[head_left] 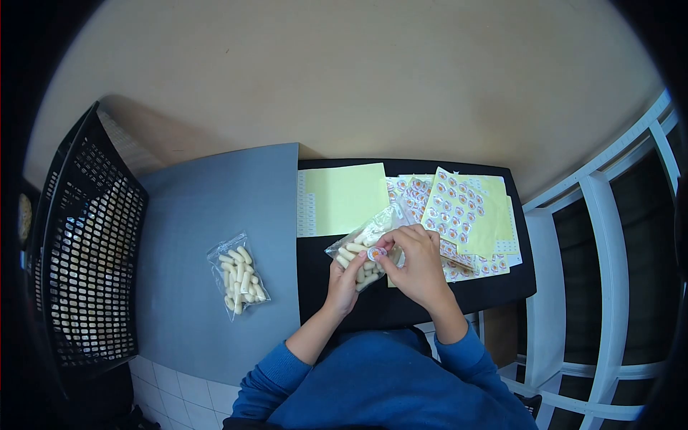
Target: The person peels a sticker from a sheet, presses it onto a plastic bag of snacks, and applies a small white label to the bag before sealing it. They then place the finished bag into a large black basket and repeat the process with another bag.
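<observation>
A clear plastic bag (350, 252) of pale, finger-shaped pieces is held above the black table. My left hand (345, 284) grips its lower left side, the thumb on the front. On the bag's front, between both thumbs, is a small round sticker (375, 254) with an orange centre. My right hand (413, 259) has its thumb and forefinger pinched at the sticker's right edge. Behind the bag lies a yellowish sheet (351, 197) with small labels along its left side. To the right, sheets of round stickers (451, 208) are piled loosely.
Another filled clear bag (239, 276) lies on the grey board (186, 215) at the left. A black mesh basket (89, 251) with bags inside stands at the far left. The black table's edge (527, 251) is at the right, near a white metal frame (605, 251).
</observation>
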`<state>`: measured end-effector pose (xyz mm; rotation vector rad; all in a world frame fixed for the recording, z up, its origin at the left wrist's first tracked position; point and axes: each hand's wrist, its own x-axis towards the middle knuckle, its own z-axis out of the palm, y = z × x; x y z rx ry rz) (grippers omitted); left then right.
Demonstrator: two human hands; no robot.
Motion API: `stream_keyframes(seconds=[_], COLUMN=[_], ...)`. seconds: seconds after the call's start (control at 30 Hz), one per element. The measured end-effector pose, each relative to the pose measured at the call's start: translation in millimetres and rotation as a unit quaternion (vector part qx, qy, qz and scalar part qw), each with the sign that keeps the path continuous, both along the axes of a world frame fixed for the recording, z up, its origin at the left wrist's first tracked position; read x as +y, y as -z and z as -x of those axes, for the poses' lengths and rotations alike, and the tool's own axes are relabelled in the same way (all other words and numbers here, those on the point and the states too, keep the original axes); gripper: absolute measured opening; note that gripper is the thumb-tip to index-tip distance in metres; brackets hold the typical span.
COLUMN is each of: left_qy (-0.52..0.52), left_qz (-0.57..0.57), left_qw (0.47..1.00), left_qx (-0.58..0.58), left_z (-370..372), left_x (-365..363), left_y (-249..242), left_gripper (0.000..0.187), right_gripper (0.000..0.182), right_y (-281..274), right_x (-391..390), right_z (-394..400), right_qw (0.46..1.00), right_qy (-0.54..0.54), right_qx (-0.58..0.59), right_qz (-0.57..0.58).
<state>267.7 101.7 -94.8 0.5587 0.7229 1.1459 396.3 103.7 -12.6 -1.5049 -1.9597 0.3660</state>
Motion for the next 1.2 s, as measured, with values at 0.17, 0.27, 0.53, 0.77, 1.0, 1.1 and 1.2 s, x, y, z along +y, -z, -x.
stream_keyframes(seconds=[0.17,0.27,0.53,0.77,1.0,1.1,1.2], left_qy=[-0.004,0.000,-0.008,0.006,0.020,0.025,0.037], left_qz=[0.004,-0.001,-0.028,-0.045,-0.033,-0.037,-0.032], left_qw=[1.000,1.000,0.999,0.997,0.997,0.998,0.998], left_qx=[-0.008,-0.012,0.020,0.066,0.065,0.052,0.036], left_z=[-1.0,-0.3,-1.9,-2.7,1.6,3.1,3.5], left_x=[-0.1,-0.1,0.6,-0.6,-1.2,-0.4,-1.0], left_y=[-1.3,-2.2,-4.0,-2.0,-1.6,-1.8,-2.4], left_gripper=[0.034,0.033,0.037,0.037,0.036,0.037,0.039], right_gripper=[0.011,0.011,0.014,0.017,0.042,0.055,0.057], right_y=[-0.9,-1.7,6.1,21.1,28.5,41.1,44.7], right_x=[0.8,0.8,-0.4,4.7,7.4,11.6,13.0], right_z=[0.1,0.8,-0.4,-12.9,-3.5,-6.7,-10.1], right_qw=[1.000,1.000,1.000,0.996,0.985,0.967,0.928], right_qy=[0.002,0.002,0.005,0.024,0.128,0.076,0.039], right_qx=[-0.001,-0.004,-0.013,0.070,0.077,0.240,0.364], right_qz=[-0.002,0.001,-0.015,0.043,-0.083,-0.041,0.066])
